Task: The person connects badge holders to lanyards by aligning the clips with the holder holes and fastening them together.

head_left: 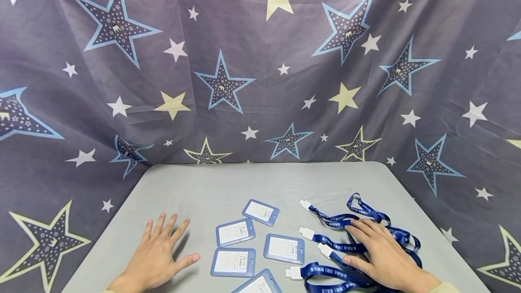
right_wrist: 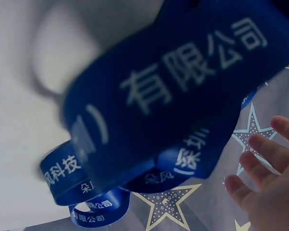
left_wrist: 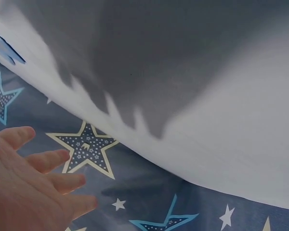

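Observation:
In the head view my left hand (head_left: 156, 254) is spread, palm down, over the table to the left of the card holders, holding nothing. Several blue-framed card holders lie mid-table, among them one at the back (head_left: 261, 212), one at the right (head_left: 284, 248) and one cut off by the bottom edge (head_left: 258, 284). My right hand (head_left: 380, 252) is over the blue lanyards (head_left: 331, 241), fingers extended; whether it touches them I cannot tell. White clips (head_left: 306, 233) end the lanyards on their left. The right wrist view shows a printed lanyard band (right_wrist: 183, 86) close up, beside relaxed fingers (right_wrist: 260, 168).
A grey table (head_left: 195, 184) carries everything. Behind and beside it hangs a dark curtain (head_left: 260, 40) printed with stars. In the left wrist view a hand's shadow (left_wrist: 135, 72) falls on the tabletop near its curved edge.

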A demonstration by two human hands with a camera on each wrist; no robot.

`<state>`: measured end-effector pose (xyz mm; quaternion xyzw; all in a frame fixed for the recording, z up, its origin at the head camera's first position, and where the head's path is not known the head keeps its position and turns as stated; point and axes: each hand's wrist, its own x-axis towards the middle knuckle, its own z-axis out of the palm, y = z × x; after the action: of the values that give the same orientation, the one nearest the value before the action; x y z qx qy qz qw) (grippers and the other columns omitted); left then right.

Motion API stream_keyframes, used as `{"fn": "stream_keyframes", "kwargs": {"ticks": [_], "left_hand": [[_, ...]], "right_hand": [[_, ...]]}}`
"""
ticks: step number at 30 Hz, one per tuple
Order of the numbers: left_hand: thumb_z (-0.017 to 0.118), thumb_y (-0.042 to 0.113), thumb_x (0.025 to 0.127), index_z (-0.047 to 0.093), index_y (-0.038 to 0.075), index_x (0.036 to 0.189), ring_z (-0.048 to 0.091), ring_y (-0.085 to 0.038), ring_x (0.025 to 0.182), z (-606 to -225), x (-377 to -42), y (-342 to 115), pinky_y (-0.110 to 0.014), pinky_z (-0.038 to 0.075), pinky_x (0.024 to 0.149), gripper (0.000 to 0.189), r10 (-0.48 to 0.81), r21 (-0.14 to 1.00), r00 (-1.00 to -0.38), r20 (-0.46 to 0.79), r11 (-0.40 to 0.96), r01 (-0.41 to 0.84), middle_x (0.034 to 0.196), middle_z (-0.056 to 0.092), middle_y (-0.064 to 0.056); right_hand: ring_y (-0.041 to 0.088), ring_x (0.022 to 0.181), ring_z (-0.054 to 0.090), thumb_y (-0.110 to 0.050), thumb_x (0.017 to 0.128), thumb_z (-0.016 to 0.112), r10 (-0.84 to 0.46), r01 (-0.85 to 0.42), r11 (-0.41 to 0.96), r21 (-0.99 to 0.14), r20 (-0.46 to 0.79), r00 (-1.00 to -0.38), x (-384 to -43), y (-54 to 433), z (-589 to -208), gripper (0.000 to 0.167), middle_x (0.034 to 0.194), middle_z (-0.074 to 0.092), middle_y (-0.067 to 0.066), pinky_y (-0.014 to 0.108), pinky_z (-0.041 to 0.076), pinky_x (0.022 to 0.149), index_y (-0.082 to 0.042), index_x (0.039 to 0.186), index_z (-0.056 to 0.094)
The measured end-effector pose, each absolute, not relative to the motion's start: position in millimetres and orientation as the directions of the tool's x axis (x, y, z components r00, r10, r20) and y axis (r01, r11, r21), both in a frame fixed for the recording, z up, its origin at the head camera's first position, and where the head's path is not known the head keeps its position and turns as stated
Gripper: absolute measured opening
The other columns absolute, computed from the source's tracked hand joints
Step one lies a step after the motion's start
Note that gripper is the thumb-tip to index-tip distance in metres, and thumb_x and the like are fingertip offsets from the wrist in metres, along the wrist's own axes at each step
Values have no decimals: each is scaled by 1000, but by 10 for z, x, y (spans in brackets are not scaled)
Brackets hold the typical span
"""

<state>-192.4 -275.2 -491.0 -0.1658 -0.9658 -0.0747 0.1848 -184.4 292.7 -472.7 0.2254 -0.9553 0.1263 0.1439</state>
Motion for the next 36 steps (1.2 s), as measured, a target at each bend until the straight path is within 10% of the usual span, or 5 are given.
{"fn": "stream_keyframes", "kwargs": {"ticks": [36], "left_hand": [[63,76,83,57,11,146,26,-55,147,-4931,-1854,-2551,-44,-24,120,91,319,101,-885,339,923,371,155,43,-26]], "right_hand": [[21,123,57,-66,89,67,-543,-604,790,-102,339,-768,-1673,2655,-4716,63,129,65,-4,60,46,102,-17,128,71]]}}
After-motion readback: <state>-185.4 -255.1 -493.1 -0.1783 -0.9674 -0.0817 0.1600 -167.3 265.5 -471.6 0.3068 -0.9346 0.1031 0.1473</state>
